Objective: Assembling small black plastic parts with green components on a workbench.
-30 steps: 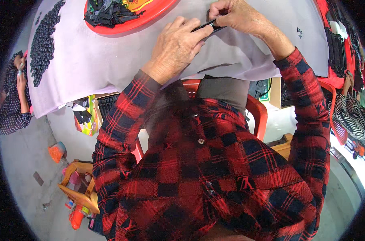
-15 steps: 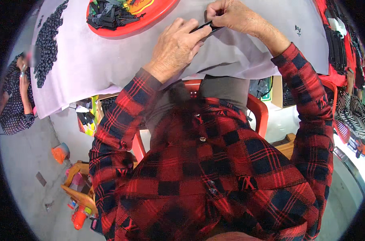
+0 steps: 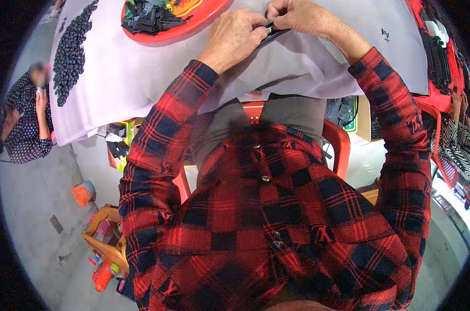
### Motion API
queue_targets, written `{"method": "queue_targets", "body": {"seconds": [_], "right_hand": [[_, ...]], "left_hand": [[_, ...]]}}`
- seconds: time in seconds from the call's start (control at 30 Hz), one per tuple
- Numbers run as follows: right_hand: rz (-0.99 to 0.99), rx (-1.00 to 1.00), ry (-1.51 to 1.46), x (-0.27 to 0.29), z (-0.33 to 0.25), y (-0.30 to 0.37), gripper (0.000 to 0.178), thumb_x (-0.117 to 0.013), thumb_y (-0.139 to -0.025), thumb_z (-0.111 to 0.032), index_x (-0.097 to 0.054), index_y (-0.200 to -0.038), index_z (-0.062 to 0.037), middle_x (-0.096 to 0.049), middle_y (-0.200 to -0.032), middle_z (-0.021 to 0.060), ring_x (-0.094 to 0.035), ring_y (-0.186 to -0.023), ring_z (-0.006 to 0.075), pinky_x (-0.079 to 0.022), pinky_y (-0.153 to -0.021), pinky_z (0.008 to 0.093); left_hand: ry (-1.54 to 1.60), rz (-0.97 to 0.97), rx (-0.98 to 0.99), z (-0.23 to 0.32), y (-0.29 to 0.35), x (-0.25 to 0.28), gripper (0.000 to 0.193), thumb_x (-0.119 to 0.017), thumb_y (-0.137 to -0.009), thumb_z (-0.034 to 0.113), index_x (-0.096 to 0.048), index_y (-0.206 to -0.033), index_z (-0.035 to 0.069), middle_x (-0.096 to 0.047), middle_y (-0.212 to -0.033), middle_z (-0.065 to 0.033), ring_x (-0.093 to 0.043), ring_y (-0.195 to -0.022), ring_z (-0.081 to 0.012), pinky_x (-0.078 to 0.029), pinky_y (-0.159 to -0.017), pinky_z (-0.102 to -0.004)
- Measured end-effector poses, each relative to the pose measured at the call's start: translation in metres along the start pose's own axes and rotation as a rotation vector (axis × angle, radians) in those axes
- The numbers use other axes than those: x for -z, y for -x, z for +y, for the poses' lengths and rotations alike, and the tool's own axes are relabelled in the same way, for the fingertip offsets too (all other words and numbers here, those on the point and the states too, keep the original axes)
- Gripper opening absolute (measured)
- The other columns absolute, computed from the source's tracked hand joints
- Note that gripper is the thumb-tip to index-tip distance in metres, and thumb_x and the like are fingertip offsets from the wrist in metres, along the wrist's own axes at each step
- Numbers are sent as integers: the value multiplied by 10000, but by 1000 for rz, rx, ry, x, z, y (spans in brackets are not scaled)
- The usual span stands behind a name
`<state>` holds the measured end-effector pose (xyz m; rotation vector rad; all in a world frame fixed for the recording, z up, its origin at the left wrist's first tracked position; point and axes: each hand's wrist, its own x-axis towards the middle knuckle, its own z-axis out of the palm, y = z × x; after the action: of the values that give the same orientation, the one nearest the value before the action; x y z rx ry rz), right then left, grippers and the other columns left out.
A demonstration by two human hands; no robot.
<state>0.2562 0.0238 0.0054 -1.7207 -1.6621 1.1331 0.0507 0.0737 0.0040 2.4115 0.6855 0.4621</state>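
Near the far middle of the cloth-covered table, my left hand (image 3: 234, 37) and my right hand (image 3: 300, 18) work close together on a slim black plastic piece (image 3: 270, 38). My left thumb and fingers grip its left part. My right fingers are pinched at its upper end; whatever small thing lies inside that pinch is hidden. Left of my hands is a red plate (image 3: 162, 37) heaped with black plastic parts (image 3: 148, 16), some green and yellow showing behind them.
Many small black round pieces (image 3: 73, 54) lie along the table's left side. A few tiny dark bits (image 3: 385, 35) are on the right. Black items on red cloth (image 3: 436, 62) line the far right. Another person in a dotted top (image 3: 27, 116) sits at the left.
My left hand has shifted slightly away from me along the black piece, its fingers now more bunched. The right hand stays pinched in nearly the same place. The view has moved slightly.
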Motion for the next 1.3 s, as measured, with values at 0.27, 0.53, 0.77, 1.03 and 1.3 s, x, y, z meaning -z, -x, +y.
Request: {"method": "queue_targets", "body": {"seconds": [0.27, 0.53, 0.77, 1.03, 1.3], "right_hand": [[-30, 26, -88, 0, 12, -4, 41, -681, -762, -39, -678, -725, -54, -578, -614, -50, -501, -587, 69, -427, -550, 262], [-25, 6, -38, 1, 8, -3, 45, -677, -770, -36, -682, -727, -50, -594, -625, -35, -518, -594, 77, -436, -557, 264], [-9, 25, 8, 0, 10, -5, 61, -691, -767, -85, -680, -716, -55, -624, -620, -6, -544, -592, 95, -447, -553, 292], [-25, -40, 128, 2, -3, -4, 126, -705, -764, -132, -651, -673, -64, -607, -592, 16, -533, -569, 107, -447, -545, 313], [-6, -81, 91, 0, -7, 0, 181, -721, -773, -161, -629, -651, -64, -583, -565, 33, -522, -553, 111, -442, -535, 325]], "left_hand": [[-56, 151, 56, 5, 4, -18, 238, -648, -820, 231, -769, -973, 93, -675, -934, -141, -657, -859, -369, -514, -776, -495], [80, 193, 82, 7, 7, -20, 225, -663, -815, 234, -774, -949, 91, -659, -884, -121, -652, -825, -350, -509, -739, -461], [135, 239, 103, 8, 6, -25, 215, -680, -783, 221, -773, -913, 77, -640, -842, -119, -643, -782, -339, -499, -708, -448], [106, 190, 116, 7, 6, -26, 220, -694, -826, 162, -758, -997, 39, -669, -860, -115, -677, -779, -234, -526, -722, -355], [262, 211, 206, 12, 7, -29, 181, -687, -767, 115, -752, -915, 34, -626, -798, -133, -641, -722, -301, -500, -683, -420]]}}
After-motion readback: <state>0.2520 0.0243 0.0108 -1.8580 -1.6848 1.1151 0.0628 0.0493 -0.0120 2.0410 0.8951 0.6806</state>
